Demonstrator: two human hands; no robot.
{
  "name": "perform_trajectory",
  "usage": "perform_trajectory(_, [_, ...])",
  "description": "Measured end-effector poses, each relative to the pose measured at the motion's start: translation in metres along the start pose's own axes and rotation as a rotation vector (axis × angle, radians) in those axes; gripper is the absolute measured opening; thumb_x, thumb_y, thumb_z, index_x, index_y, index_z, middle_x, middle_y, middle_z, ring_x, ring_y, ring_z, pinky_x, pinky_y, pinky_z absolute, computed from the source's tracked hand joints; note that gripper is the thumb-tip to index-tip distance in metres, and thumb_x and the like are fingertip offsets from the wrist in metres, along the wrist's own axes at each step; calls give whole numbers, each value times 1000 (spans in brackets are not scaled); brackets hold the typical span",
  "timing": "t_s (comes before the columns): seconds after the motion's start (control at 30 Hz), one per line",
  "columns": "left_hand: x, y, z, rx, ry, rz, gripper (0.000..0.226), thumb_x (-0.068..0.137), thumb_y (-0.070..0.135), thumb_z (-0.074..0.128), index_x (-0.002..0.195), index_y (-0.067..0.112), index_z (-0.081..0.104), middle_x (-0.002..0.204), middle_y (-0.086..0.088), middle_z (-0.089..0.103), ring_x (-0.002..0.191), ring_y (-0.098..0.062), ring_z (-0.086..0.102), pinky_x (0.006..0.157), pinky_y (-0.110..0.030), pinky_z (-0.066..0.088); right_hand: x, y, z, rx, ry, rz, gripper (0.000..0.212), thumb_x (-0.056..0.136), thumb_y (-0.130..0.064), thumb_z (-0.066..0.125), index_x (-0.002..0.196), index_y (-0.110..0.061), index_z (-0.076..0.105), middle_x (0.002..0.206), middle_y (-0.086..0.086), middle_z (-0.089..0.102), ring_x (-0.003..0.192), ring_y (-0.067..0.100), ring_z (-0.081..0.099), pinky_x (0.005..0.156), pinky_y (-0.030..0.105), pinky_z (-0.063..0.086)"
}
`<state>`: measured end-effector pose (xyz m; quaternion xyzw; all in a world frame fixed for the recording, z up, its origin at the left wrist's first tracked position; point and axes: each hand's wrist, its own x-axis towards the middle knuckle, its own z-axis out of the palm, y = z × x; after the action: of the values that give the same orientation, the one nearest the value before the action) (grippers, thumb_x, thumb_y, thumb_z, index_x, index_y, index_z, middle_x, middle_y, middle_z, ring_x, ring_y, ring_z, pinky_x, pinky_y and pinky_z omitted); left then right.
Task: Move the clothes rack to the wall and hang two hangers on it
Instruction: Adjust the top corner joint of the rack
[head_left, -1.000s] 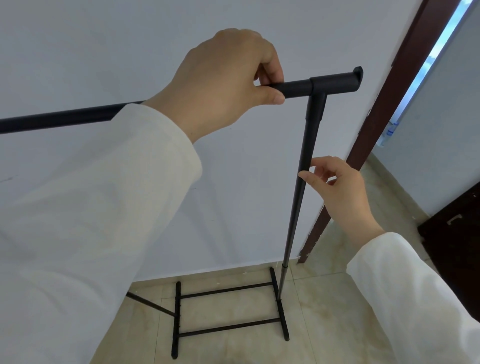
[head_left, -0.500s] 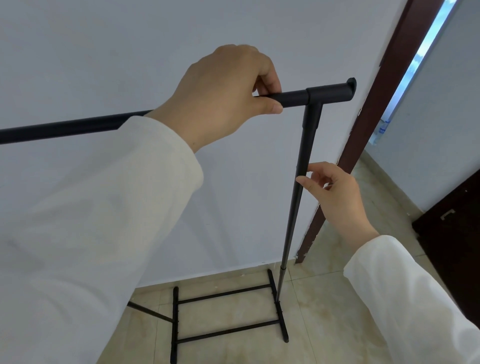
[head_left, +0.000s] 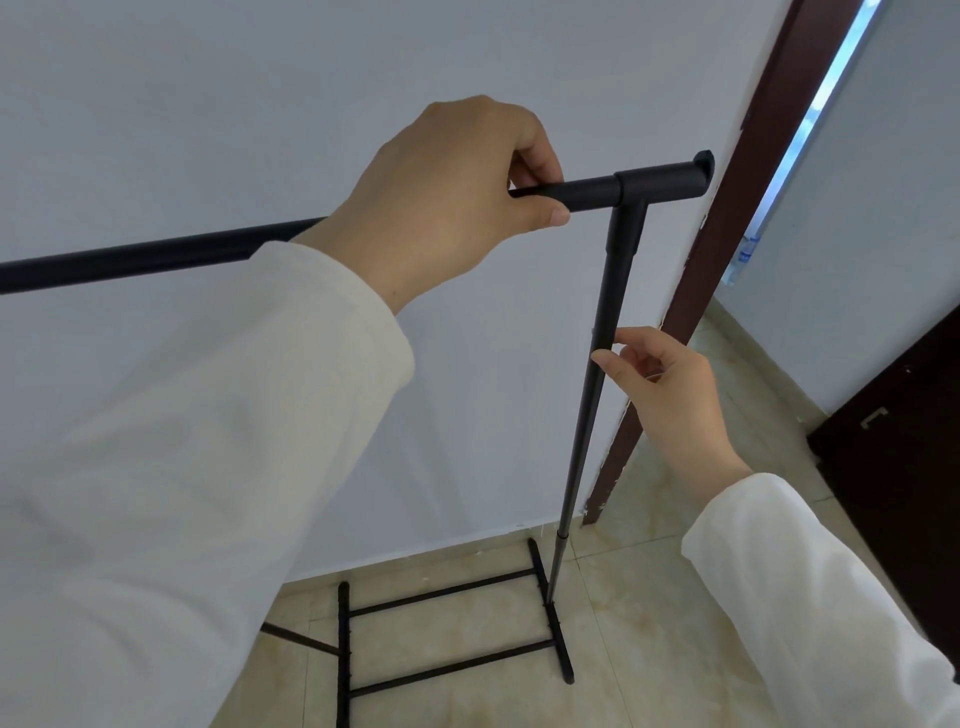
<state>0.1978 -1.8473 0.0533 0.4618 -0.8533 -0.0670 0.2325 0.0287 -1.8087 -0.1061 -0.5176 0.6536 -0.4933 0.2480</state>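
A black clothes rack (head_left: 597, 374) stands just in front of a pale wall (head_left: 260, 78), filling the middle of the frame. Its top bar (head_left: 130, 260) runs from the left edge up toward the upper right, ending in a capped T-joint (head_left: 660, 182) from which the upright pole (head_left: 582, 431) drops to the floor. The left hand (head_left: 447, 197), in the upper centre, is clenched around the top bar just left of the joint — fingers curled over it, thumb pressed along the underside. The right hand (head_left: 670, 395), at centre right, sits beside the pole about halfway down; its thumb tip touches the pole's near side, and the other fingers (head_left: 631, 353) are loosely curled behind, so the grip looks like a light pinch, though whether they actually press the pole cannot be told. Both arms wear cream sleeves (head_left: 182, 467). At the bottom centre the rack's base (head_left: 447, 639) — two long feet joined by two crossbars — rests on beige floor tiles (head_left: 649, 597), with its far ends close to the wall. A dark red-brown door frame (head_left: 727, 234) rises at the right, and a dark cabinet (head_left: 904, 467) shows at the right edge.
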Motion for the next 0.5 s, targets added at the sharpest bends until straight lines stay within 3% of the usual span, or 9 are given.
perform_trajectory(0.1, [-3, 2, 3, -30, 17, 15, 19, 83, 35, 60, 100, 26, 64, 93, 13, 59, 98, -10, 57, 83, -25, 41, -6, -1, -1, 25, 31, 29, 16, 81, -26, 64, 97, -24, 63, 68, -9, 49, 66, 9, 45, 65, 18, 40])
perform_trajectory(0.3, [-12, 6, 4, -90, 22, 89, 25, 84, 36, 58, 107, 27, 62, 100, 13, 61, 100, -10, 56, 87, -27, 43, -25, -10, -4, 15, 120, 101, 20, 83, -26, 62, 102, -24, 62, 71, -9, 52, 72, 10, 47, 66, 10, 40])
perform_trajectory(0.4, [-22, 8, 1, -121, 126, 159, 28, 86, 36, 55, 111, 26, 60, 110, 9, 62, 103, -10, 56, 87, -24, 41, -41, -17, -7, 47, 237, 156, 28, 84, -29, 59, 111, -23, 59, 75, -11, 51, 71, 5, 48, 67, 13, 41])
perform_trajectory(0.5, [-36, 9, -5, -253, 233, 217, 22, 87, 33, 53, 106, 26, 61, 106, 11, 63, 94, -5, 58, 79, -13, 42, -67, -22, -13, 43, 383, 202, 29, 86, -32, 56, 113, -23, 58, 79, -15, 53, 74, 4, 50, 67, 14, 43])
